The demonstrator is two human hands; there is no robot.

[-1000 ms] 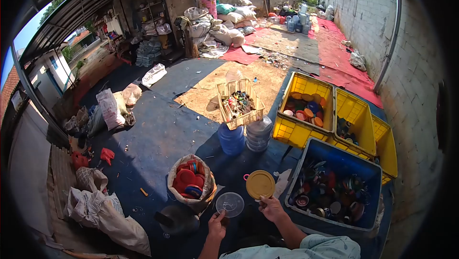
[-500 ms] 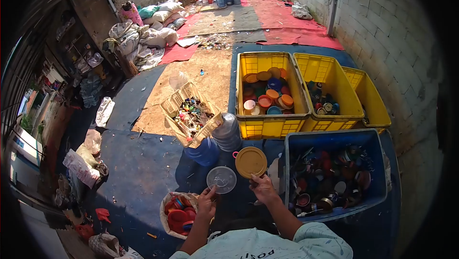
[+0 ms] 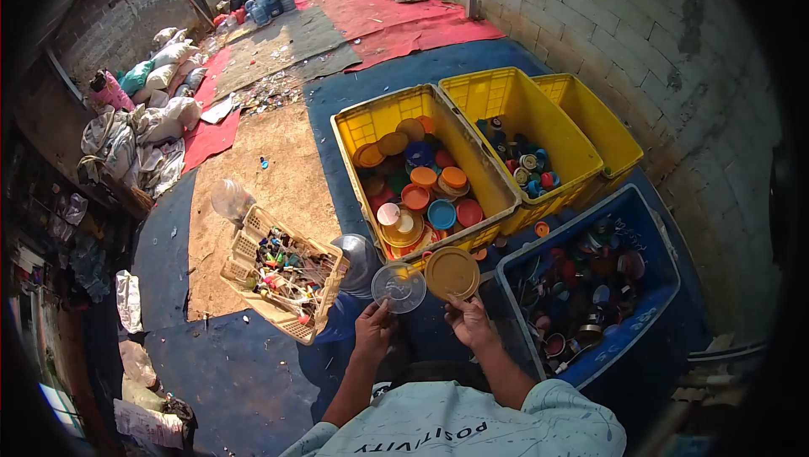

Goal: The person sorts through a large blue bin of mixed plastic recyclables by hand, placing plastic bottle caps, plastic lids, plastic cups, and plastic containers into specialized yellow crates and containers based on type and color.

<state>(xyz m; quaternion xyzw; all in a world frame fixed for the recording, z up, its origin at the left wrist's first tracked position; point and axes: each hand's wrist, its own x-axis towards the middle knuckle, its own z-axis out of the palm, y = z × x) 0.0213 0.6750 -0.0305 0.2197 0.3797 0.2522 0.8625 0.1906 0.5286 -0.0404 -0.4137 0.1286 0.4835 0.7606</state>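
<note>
My left hand (image 3: 373, 330) pinches the lower edge of a clear round plastic lid (image 3: 399, 287). A brown-orange round lid (image 3: 452, 274) is gripped at its bottom edge by my right hand (image 3: 470, 322). The two lids are held side by side, in front of the nearest yellow crate (image 3: 472, 179), which holds many orange, blue, red and tan lids. To the right is a blue bin (image 3: 640, 322) full of mixed dark caps. A beige basket (image 3: 238, 267) with small colourful pieces stands at the left, beside a clear water jug (image 3: 357, 259).
Two more yellow crates (image 3: 581, 141) (image 3: 619, 124) stand behind the first, near a block wall (image 3: 607, 27). Filled sacks (image 3: 168, 65) lie at the far left. Blue and red mats (image 3: 421, 31) cover the floor. A blue jug (image 3: 337, 319) sits under the basket.
The view has turned to the right, so the crates and basket appear further left. The bag of red lids has left the view. Both hands still hold their lids, now nearer the yellow crate.
</note>
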